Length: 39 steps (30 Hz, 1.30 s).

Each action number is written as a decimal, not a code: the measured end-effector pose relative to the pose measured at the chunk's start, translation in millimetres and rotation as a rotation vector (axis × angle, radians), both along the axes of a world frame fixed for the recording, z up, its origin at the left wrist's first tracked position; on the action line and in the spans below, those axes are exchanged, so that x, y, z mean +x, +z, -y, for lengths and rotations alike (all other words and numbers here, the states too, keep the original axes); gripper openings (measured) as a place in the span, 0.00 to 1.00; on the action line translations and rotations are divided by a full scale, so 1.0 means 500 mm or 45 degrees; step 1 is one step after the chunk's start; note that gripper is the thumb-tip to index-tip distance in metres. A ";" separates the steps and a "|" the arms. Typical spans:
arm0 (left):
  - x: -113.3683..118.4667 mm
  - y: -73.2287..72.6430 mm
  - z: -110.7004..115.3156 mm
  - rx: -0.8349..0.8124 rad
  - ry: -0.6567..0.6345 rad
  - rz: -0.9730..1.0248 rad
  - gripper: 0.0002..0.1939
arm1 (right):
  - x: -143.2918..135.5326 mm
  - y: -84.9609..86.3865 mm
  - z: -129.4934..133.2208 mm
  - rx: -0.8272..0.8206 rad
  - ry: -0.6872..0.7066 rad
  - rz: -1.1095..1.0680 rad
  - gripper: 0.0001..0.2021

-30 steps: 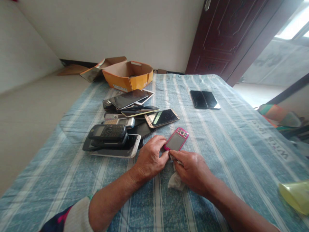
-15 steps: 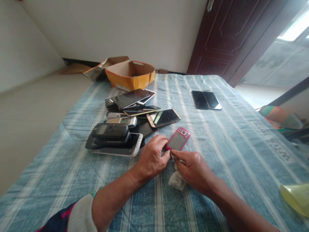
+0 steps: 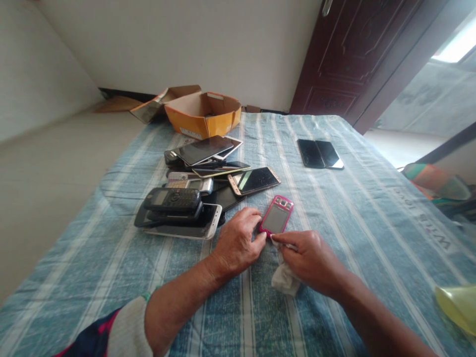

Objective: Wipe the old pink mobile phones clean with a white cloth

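Note:
A pink phone [image 3: 276, 216] with a grey screen lies on the striped cloth, its lower end towards me. My left hand [image 3: 240, 241] grips its lower left corner between thumb and fingers. Pinched in my right hand [image 3: 310, 258] is a crumpled white cloth [image 3: 285, 279], which hangs below the fingers and meets the phone's bottom edge. Left of my hands is a pile of phones, with a black keypad phone [image 3: 173, 200] on a white-edged one [image 3: 211, 223]. A gold phone [image 3: 255, 181] lies just beyond the pink one.
An open orange cardboard box [image 3: 204, 124] stands at the table's far left. Two dark phones [image 3: 320, 154] lie side by side at the far right. Something yellow and translucent [image 3: 456, 306] is at the right edge. A dark red door [image 3: 357, 54] stands behind the table.
The pink phone has turned slightly more upright in view. My right hand and the white cloth have shifted a little to the right along its bottom edge. My left hand still grips the phone.

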<state>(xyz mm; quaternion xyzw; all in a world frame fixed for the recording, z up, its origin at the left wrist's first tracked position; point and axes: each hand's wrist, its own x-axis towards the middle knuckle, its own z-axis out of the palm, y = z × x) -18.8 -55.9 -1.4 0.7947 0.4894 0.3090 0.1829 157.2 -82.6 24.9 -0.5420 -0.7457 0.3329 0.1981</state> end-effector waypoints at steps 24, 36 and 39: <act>0.001 -0.001 -0.001 -0.031 -0.019 0.006 0.06 | -0.002 -0.012 -0.043 0.076 -0.044 0.068 0.08; 0.001 -0.001 -0.001 -0.032 -0.035 0.025 0.06 | -0.010 0.001 -0.075 0.088 0.006 0.146 0.08; 0.001 -0.001 -0.002 -0.036 -0.044 0.028 0.06 | -0.016 0.009 -0.082 0.089 -0.002 0.261 0.08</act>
